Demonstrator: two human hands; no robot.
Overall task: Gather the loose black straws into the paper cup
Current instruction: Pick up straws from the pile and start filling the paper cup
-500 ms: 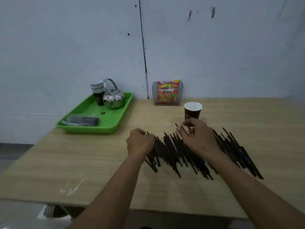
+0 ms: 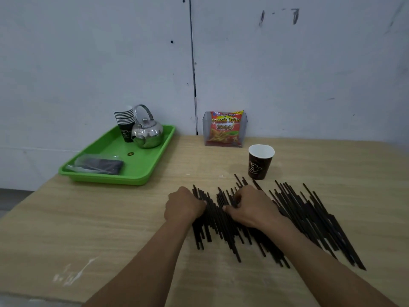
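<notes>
Though left hand [image 2: 184, 206] and right hand [image 2: 252, 210] curl fingers onto thin black plastic straws [image 2: 309, 218], any grip is hidden.

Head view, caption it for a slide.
Left hand and right hand curl over loose black straws; paper cup stands upright beyond them.

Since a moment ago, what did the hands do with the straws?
The right hand slid left over the black straws, closer to the left hand, its fingers curling into them. The left hand, the paper cup and the green tray stayed put.
</notes>
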